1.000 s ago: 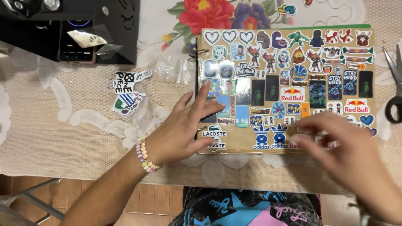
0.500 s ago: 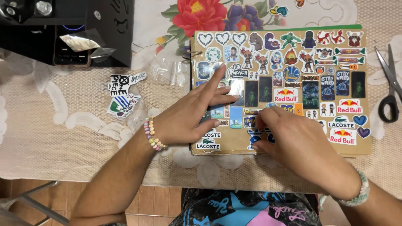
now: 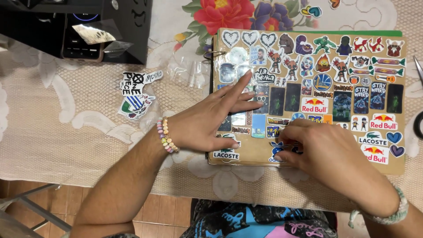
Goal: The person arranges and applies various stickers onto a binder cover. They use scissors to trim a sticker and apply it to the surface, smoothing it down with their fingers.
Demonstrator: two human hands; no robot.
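Note:
A brown album page covered with several colourful stickers lies on the table. My left hand rests flat on the page's left part with its fingers spread, and a beaded bracelet circles the wrist. My right hand is curled over the page's lower middle. Its fingertips pinch a small blue sticker against the page. Part of that sticker is hidden under the fingers.
Loose stickers lie on the lace tablecloth left of the page, next to a clear plastic bag. A black box with a phone sits at the top left. Scissors lie at the right edge.
My right hand has moved left along the bottom of the page, from the lower right corner to the blue sticker. My left hand has stayed flat on the page.

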